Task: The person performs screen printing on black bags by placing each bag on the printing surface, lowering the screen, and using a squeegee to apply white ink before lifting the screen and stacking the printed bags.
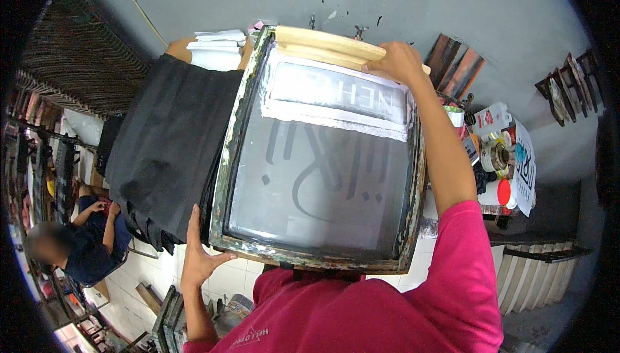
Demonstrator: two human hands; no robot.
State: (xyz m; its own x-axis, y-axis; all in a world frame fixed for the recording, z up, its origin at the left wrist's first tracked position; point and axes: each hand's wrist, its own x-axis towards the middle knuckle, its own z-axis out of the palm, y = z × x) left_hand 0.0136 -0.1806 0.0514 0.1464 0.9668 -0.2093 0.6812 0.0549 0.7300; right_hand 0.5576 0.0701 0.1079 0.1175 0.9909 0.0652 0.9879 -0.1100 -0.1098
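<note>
In front of me a screen-printing frame lies tilted toward me, its paint-stained border around a grey mesh with a curving script design. White tape borders a band of mesh at its far end. Along that far edge rests a pale wooden squeegee. My right hand is closed around the squeegee's right part, arm stretched over the frame's right side. Beside the frame's near left corner is my left hand, thumb and fingers spread, holding nothing. It is close to a stack of black fabric.
White papers lie behind the fabric. Tubs and cans crowd a surface at right, beside a printed white sheet. Another person sits at far left near racks. Frames stand on the tiled floor, lower left.
</note>
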